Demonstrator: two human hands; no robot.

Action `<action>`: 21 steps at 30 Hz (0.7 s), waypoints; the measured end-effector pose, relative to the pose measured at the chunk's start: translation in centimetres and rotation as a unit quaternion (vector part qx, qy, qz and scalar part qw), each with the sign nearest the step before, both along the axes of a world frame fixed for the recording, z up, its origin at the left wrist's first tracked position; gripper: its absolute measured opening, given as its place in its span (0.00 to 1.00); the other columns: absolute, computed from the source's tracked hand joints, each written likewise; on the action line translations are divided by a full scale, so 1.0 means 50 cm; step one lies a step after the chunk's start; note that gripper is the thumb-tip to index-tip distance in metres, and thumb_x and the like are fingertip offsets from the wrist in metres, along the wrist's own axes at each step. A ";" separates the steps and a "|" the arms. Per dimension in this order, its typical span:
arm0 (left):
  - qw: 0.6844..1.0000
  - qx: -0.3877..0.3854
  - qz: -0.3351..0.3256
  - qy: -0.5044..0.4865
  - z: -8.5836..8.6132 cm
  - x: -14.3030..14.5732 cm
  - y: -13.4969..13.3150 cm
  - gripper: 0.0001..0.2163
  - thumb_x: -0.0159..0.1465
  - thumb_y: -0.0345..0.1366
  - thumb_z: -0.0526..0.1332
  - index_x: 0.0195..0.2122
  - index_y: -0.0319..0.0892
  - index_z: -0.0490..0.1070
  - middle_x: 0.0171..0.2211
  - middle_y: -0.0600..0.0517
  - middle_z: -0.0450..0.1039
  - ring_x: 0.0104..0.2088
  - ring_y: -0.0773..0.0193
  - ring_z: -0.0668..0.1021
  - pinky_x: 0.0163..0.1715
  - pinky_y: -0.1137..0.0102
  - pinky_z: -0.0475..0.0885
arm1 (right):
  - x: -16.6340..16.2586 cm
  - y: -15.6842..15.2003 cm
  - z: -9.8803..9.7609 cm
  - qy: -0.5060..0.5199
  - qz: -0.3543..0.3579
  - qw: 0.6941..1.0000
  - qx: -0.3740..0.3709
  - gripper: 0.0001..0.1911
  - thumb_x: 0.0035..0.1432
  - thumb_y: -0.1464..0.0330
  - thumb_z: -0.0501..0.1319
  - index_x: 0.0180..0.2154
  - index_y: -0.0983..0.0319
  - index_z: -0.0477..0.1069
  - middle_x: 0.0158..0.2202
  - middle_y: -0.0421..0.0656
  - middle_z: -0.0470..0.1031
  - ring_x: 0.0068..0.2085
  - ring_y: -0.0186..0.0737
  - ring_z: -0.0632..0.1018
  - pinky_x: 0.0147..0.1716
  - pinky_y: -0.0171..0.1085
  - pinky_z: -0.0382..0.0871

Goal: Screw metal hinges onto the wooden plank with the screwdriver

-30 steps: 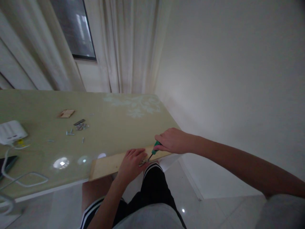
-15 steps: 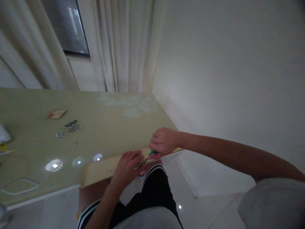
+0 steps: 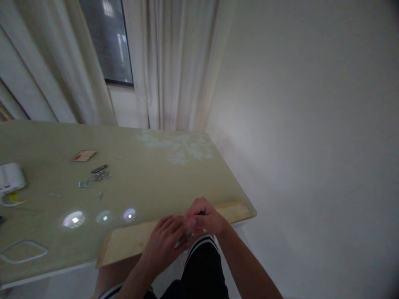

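Note:
A pale wooden board (image 3: pixel 131 243) lies along the near edge of the yellow-green table (image 3: pixel 149 178). My left hand (image 3: pixel 165 245) rests on the board's near edge, fingers curled over a small metal piece that I can barely see. My right hand (image 3: pixel 204 220) is closed in a fist right beside it, touching the left fingers. A dark sliver shows at the top of the fist; the green screwdriver handle is hidden inside.
Several loose screws and small metal parts (image 3: pixel 96 176) lie mid-table, with a small wooden piece (image 3: pixel 83 155) behind them. A white device (image 3: pixel 11 178) and white cable (image 3: pixel 23 251) sit at the left. Curtains (image 3: pixel 174 62), window and white wall stand behind.
My right hand has swung in from the right and closed up against my left hand, so the green handle no longer shows. The view has shifted a little.

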State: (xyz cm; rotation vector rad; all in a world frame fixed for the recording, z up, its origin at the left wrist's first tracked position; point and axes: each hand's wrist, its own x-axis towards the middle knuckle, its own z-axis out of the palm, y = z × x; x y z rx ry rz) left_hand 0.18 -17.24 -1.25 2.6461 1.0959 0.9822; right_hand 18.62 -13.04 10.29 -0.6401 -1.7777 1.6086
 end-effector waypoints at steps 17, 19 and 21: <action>0.996 0.058 0.059 -0.018 -0.016 0.031 -0.010 0.09 0.68 0.38 0.63 0.49 0.48 0.75 0.47 0.48 0.83 0.49 0.52 0.82 0.56 0.52 0.74 | 0.015 0.007 -0.031 0.107 0.069 0.982 -0.140 0.31 0.45 0.51 0.78 0.22 0.59 0.59 0.20 0.32 0.65 0.20 0.26 0.60 0.19 0.31 0.53; 0.996 0.062 0.069 -0.018 -0.015 0.046 -0.009 0.09 0.68 0.38 0.63 0.49 0.47 0.75 0.45 0.47 0.83 0.50 0.50 0.82 0.57 0.50 0.74 | -0.015 -0.003 -0.039 0.128 -0.008 0.985 -0.119 0.29 0.48 0.49 0.76 0.23 0.59 0.61 0.21 0.33 0.66 0.20 0.28 0.62 0.20 0.32 0.55; 0.997 0.063 0.053 -0.013 -0.018 0.057 -0.004 0.09 0.68 0.33 0.61 0.48 0.47 0.76 0.46 0.47 0.83 0.50 0.51 0.82 0.57 0.52 0.75 | -0.048 -0.025 -0.042 0.111 -0.178 0.976 -0.053 0.27 0.54 0.48 0.72 0.24 0.60 0.64 0.23 0.35 0.65 0.23 0.30 0.63 0.24 0.33 0.57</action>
